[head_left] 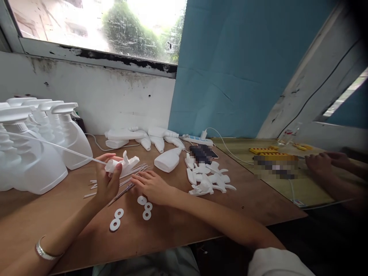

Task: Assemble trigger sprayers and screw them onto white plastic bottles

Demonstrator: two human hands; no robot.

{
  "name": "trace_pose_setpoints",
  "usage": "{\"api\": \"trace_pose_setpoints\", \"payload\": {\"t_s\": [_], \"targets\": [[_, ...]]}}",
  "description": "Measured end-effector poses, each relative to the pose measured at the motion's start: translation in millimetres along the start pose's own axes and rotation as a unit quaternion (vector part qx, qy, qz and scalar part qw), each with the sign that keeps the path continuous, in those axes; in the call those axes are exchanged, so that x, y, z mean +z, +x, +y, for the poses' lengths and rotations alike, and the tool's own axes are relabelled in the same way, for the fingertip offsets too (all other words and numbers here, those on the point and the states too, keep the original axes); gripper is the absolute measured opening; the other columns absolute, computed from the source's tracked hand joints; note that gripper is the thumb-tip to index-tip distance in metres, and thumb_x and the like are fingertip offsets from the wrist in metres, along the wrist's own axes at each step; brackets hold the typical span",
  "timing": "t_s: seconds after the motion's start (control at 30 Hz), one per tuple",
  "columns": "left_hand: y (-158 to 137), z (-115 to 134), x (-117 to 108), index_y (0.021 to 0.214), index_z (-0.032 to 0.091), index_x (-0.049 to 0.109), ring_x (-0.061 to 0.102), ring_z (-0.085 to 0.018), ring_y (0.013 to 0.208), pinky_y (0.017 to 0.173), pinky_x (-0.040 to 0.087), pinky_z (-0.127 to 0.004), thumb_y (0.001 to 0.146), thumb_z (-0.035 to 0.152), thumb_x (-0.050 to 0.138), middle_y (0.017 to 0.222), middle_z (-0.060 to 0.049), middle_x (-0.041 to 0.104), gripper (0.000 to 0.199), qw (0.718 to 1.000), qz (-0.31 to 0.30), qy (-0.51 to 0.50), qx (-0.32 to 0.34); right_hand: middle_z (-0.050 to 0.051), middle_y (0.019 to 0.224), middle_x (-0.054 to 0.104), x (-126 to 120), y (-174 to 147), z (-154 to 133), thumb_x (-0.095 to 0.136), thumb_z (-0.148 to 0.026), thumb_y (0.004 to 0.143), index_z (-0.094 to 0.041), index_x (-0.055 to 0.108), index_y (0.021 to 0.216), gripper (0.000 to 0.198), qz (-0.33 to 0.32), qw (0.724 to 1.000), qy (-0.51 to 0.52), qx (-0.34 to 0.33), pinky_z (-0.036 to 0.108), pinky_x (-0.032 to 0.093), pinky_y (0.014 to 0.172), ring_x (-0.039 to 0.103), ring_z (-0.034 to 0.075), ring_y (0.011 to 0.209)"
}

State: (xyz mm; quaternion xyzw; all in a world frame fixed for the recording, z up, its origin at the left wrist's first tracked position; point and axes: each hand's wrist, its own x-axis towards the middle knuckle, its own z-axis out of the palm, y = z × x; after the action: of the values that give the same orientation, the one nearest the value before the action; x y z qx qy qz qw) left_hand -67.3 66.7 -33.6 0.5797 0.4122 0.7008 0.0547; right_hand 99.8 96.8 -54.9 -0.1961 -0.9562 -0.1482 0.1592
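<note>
In my left hand (pixel 107 184) is a white trigger sprayer head (pixel 129 165), gripped round its collar. A long thin white dip tube (pixel 66 147) runs from the collar leftward past the bottles. My right hand (pixel 151 186) lies low over the table, fingers stretched out, with the fingertips at the end of a slim metal tool (pixel 122 193), perhaps tweezers. Loose white tubes (pixel 93 188) lie under and beside both hands. Several flat white ring washers (pixel 147 214) are on the near side of the table, two of them (pixel 115 224) further left.
White spray bottles with heads (pixel 70 136) stand at the left. Bottles without heads (pixel 168 160) lie at the back. Several trigger heads (pixel 207 178) are piled right of centre, near a blurred phone (pixel 214 150) and a power strip (pixel 198 140). Another person's hands (pixel 319 163) are at the far right.
</note>
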Motion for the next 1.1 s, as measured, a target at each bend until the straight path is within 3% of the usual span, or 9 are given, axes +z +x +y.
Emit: {"api": "trace_pose_setpoints", "payload": {"t_s": [0.2, 0.4, 0.6, 0.87, 0.93, 1.1], "targets": [[-2.7, -6.2, 2.6, 0.099, 0.020, 0.036, 0.053, -0.015, 0.068, 0.065, 0.044, -0.031, 0.082, 0.032, 0.048, 0.083, -0.004, 0.055, 0.025, 0.997, -0.048, -0.005, -0.067, 0.007, 0.109, 0.059, 14.5, 3.5, 2.8, 0.039, -0.016, 0.087, -0.018, 0.048, 0.113, 0.028, -0.006, 1.000, -0.001, 0.000, 0.035, 0.038, 0.085, 0.049, 0.020, 0.100], [3.6, -10.6, 4.0, 0.095, 0.018, 0.035, 0.054, -0.012, 0.066, 0.062, 0.042, -0.025, 0.080, 0.034, 0.048, 0.082, -0.002, 0.058, 0.025, 0.984, -0.109, 0.023, -0.140, 0.008, 0.088, 0.060, 22.5, -7.9, 8.9, 0.042, -0.016, 0.087, -0.018, 0.055, 0.099, 0.018, -0.001, 0.998, -0.004, 0.061, 0.034, 0.040, 0.073, 0.051, 0.021, 0.086], [8.7, -18.1, 2.2, 0.088, 0.018, 0.039, 0.052, -0.012, 0.062, 0.060, 0.039, -0.024, 0.080, 0.034, 0.047, 0.074, 0.001, 0.056, 0.020, 0.975, -0.147, 0.079, -0.144, 0.007, 0.089, 0.058, 26.3, -16.7, 6.6, 0.042, -0.014, 0.086, -0.018, 0.055, 0.095, 0.017, 0.028, 0.984, 0.073, 0.158, 0.032, 0.042, 0.071, 0.051, 0.020, 0.081], [1.6, -21.2, 4.3, 0.083, 0.018, 0.044, 0.042, -0.010, 0.048, 0.051, 0.033, -0.022, 0.078, 0.031, 0.047, 0.064, 0.003, 0.054, 0.014, 0.945, -0.265, 0.127, -0.144, 0.009, 0.095, 0.058, 21.8, -17.2, 6.9, 0.041, -0.013, 0.084, -0.017, 0.052, 0.101, 0.020, 0.054, 0.970, 0.145, 0.186, 0.037, 0.043, 0.078, 0.052, 0.022, 0.087], [-2.0, -20.8, 5.6, 0.087, 0.018, 0.044, 0.045, -0.011, 0.051, 0.051, 0.034, -0.022, 0.077, 0.032, 0.048, 0.063, 0.003, 0.053, 0.017, 0.936, -0.303, 0.117, -0.137, 0.008, 0.097, 0.058, 17.7, -17.9, 4.8, 0.038, -0.016, 0.086, -0.017, 0.050, 0.103, 0.021, 0.104, 0.952, 0.207, 0.199, 0.036, 0.044, 0.079, 0.053, 0.021, 0.089], [-9.3, -21.0, 9.4, 0.096, 0.018, 0.046, 0.055, -0.015, 0.064, 0.060, 0.039, -0.023, 0.071, 0.034, 0.059, 0.076, 0.000, 0.061, 0.032, 0.910, -0.396, 0.063, -0.106, 0.005, 0.099, 0.058, 6.0, -18.0, -4.3, 0.037, -0.023, 0.089, -0.020, 0.051, 0.103, 0.020, 0.256, 0.861, 0.366, 0.242, 0.030, 0.045, 0.079, 0.055, 0.016, 0.091]]}}
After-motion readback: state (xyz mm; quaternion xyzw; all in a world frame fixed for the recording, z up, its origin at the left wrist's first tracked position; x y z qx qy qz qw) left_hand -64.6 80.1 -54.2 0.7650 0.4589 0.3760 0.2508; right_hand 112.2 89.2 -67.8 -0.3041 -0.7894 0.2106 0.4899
